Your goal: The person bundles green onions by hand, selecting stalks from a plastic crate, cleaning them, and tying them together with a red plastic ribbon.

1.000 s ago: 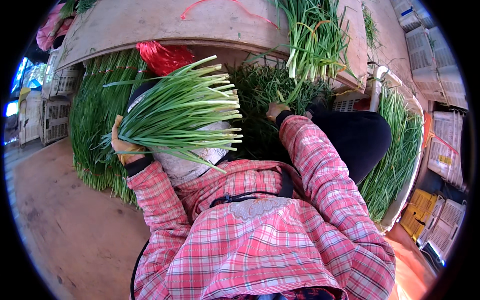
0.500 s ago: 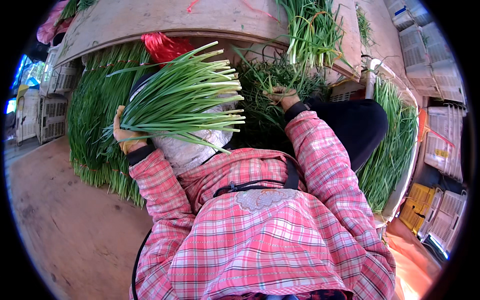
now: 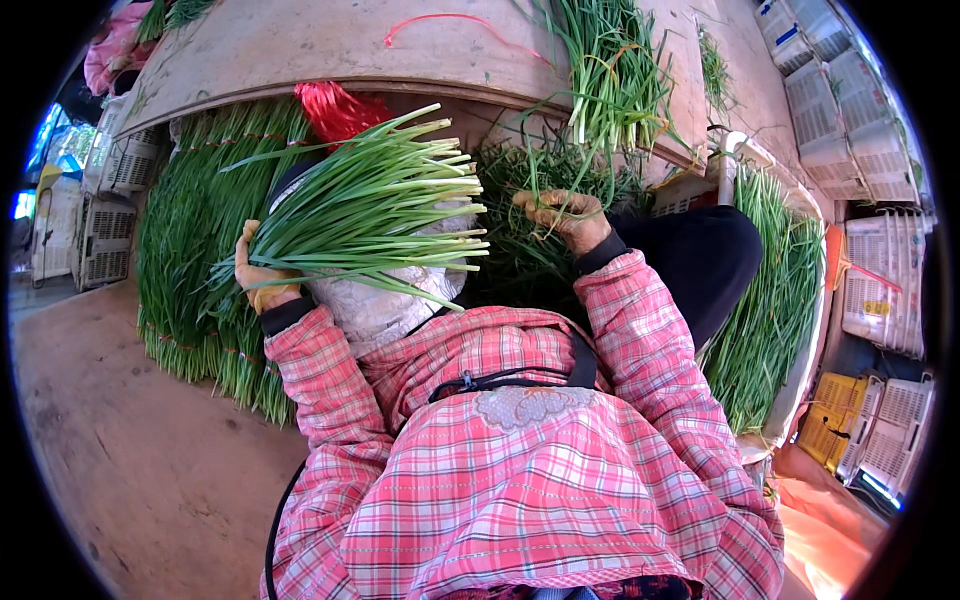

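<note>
My left hand [image 3: 262, 278] is closed around the leafy end of a thick bunch of garlic chives [image 3: 375, 205]. The pale cut stems fan out to the right, above my lap. On the right, my right hand [image 3: 572, 216] has its fingers bent together on a few thin chive leaves [image 3: 533, 165]. It is just in front of a tangled dark green heap of loose leaves [image 3: 500, 185]. How many leaves it grips is hard to make out.
Tied chive bundles [image 3: 195, 230] are stacked at left beside a hank of red ties [image 3: 338, 112]. A wooden board [image 3: 300, 45] ahead carries more chives [image 3: 618, 85]. At right stand a chive-filled white container [image 3: 822, 215], a yellow crate [image 3: 832, 415] and white crates [image 3: 885, 290].
My right hand has drawn back from the leaf heap toward me, with thin leaves trailing from its fingers. The left hand still holds the bunch, nearly unmoved. The view has shifted slightly.
</note>
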{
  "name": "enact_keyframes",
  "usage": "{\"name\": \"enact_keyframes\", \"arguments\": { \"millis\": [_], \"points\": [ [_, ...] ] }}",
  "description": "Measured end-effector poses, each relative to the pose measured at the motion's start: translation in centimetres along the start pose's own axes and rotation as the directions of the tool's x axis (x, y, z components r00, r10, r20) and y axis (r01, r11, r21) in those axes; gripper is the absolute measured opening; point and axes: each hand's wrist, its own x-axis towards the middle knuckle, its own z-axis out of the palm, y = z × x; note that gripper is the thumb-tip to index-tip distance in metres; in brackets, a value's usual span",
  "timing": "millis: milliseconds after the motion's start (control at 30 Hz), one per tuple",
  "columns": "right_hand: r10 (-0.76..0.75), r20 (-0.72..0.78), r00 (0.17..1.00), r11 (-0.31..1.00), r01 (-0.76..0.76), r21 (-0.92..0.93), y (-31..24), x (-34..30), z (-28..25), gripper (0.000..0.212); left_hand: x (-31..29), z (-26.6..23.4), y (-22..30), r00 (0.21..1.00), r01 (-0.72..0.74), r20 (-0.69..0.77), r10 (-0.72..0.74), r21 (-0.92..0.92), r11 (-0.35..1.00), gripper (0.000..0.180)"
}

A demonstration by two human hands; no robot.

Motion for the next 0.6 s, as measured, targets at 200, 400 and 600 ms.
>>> {"name": "enact_keyframes", "arguments": {
  "millis": [200,400,600],
  "points": [
    [0.022,-0.014,1.0,0.987,-0.019,0.161,-2.2,-1.1,1.1,0.021,-0.1,0.2,-0.3,0.995,-0.081,-0.055,0.084,0.045,0.996,0.019],
    [-0.154,-0.1,0.983,0.974,0.168,0.15,-6.6,-2.3,3.7,0.022,-2.1,2.4,-0.1,0.99,-0.116,0.081,0.119,-0.042,0.992,0.023],
    [-0.321,0.082,0.944,0.94,0.328,-0.09,-9.6,-0.8,10.3,0.029,-3.2,5.4,0.3,0.9,-0.008,0.435,0.036,-0.067,0.998,0.042]
  ]
}}
